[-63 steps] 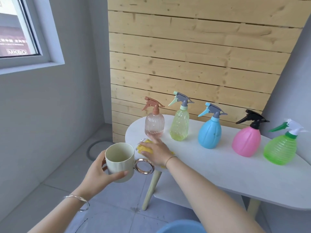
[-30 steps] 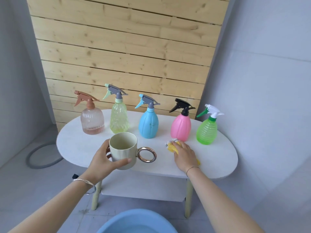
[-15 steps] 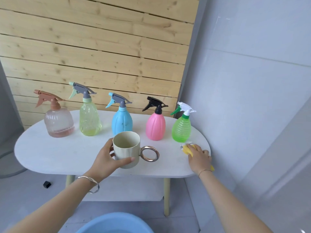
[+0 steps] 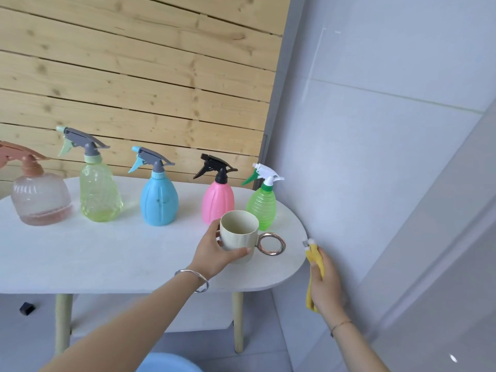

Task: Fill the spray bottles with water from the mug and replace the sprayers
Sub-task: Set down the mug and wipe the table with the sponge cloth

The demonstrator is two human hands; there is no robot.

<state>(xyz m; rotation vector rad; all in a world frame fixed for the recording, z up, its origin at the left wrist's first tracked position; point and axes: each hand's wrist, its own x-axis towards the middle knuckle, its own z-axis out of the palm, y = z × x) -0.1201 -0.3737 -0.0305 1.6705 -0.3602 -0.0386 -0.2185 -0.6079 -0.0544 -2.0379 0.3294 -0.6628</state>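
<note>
A person's left hand [image 4: 214, 253] holds a cream mug [image 4: 239, 234] upright over the right end of the white oval surface [image 4: 107, 253]. The fingers [image 4: 239, 252] are wrapped around its body and its gold ring handle [image 4: 271, 244] points right. Behind the mug stand five spray bottles in a row, each with its sprayer on: from left, a clear bottle [image 4: 40, 202], a yellow-green bottle [image 4: 99, 194], a blue bottle [image 4: 159, 201], a pink bottle [image 4: 218, 201] and a green bottle [image 4: 261, 205]. The mug sits just in front of the last two. The right hand [image 4: 326, 285], off the surface's right edge beside the grey wall [image 4: 375, 130], has its fingers curled around a yellow cloth [image 4: 315, 260]. A blue basin [image 4: 169, 365] shows on the floor below.
</note>
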